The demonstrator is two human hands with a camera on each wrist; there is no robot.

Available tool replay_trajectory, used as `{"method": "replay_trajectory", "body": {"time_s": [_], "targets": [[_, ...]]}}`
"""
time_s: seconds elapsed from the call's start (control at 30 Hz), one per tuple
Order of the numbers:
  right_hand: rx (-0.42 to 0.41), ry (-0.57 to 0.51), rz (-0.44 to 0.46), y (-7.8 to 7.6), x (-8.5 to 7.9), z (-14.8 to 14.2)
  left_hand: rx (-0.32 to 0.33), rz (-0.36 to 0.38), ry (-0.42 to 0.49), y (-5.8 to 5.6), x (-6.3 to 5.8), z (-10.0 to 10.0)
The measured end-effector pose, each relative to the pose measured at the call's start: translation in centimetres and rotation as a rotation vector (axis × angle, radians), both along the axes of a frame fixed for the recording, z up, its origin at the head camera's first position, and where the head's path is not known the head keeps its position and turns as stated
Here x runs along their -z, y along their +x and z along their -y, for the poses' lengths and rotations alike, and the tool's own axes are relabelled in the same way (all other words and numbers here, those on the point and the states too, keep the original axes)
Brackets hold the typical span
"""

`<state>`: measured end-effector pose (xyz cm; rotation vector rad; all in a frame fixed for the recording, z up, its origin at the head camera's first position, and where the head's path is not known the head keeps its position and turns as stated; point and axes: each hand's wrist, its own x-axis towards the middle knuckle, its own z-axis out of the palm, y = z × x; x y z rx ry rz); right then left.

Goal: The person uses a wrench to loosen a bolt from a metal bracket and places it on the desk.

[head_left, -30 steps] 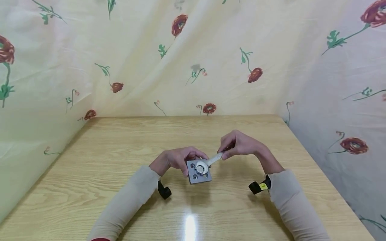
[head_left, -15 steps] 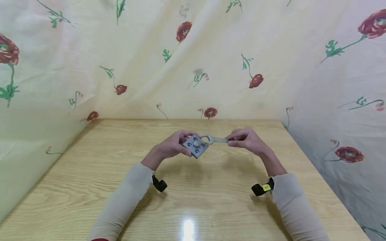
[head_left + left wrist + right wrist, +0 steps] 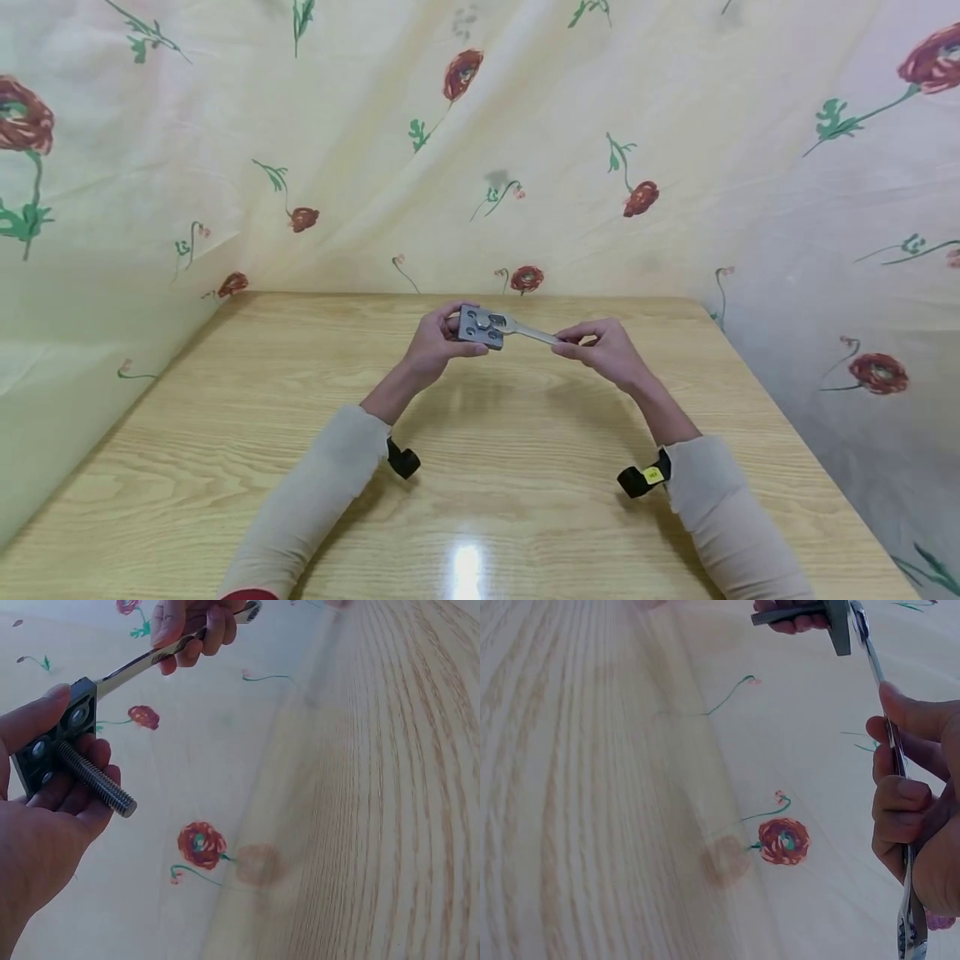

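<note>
My left hand (image 3: pixel 432 340) grips a square grey metal plate (image 3: pixel 470 332) by its edges, thumb on the near side. Several holes dot the plate, and a hex bolt head (image 3: pixel 482 320) stands at its middle. From the plate's other face the threaded bolt shank (image 3: pixel 97 778) sticks out past my left fingers. My right hand (image 3: pixel 603 350) pinches a wrench (image 3: pixel 531 332) between thumb and curled fingers. Its far end lies over the plate right beside the bolt head in the head view. The wrench's other end (image 3: pixel 913 934) extends past my right palm.
Both hands are held above a wood-grain table (image 3: pixel 480 450). A cream curtain (image 3: pixel 360 167) with red flowers hangs behind it and along both sides. Each wrist carries a black camera, such as the right wrist camera (image 3: pixel 635 481).
Both hands have risen away from me with the plate and wrench. The wrench came off the bolt head, then moved back over the plate; the plate has turned in my left hand.
</note>
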<state>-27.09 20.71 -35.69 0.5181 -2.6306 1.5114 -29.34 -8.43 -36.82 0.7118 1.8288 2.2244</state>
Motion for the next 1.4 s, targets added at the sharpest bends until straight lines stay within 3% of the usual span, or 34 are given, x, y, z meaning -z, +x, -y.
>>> {"method": "replay_trajectory", "body": {"time_s": [0.17, 0.5, 0.73, 0.97, 1.2, 1.4], "targets": [[0.031, 0.018, 0.012, 0.0, 0.2, 0.3, -0.026, -0.009, 0.008, 0.2, 0.0, -0.3], [0.006, 0.024, -0.002, -0.1, 0.6, 0.5, -0.042, -0.02, -0.011, 0.2, 0.3, -0.7], [0.023, 0.061, -0.027, -0.1, 0.8, 1.1, -0.079, -0.087, -0.062, 0.2, 0.7, -1.0], [0.04, 0.06, -0.059, 0.0, 0.9, 1.8, -0.092, -0.109, -0.092, 0.3, 0.9, -1.0], [0.0, 0.08, -0.041, 0.0, 0.8, 1.0, 0.019, -0.095, -0.129, 0.4, 0.5, -0.5], [-0.093, 0.091, -0.024, -0.1, 0.5, -0.2, 0.212, -0.022, -0.097, 0.4, 0.4, -0.2]]}}
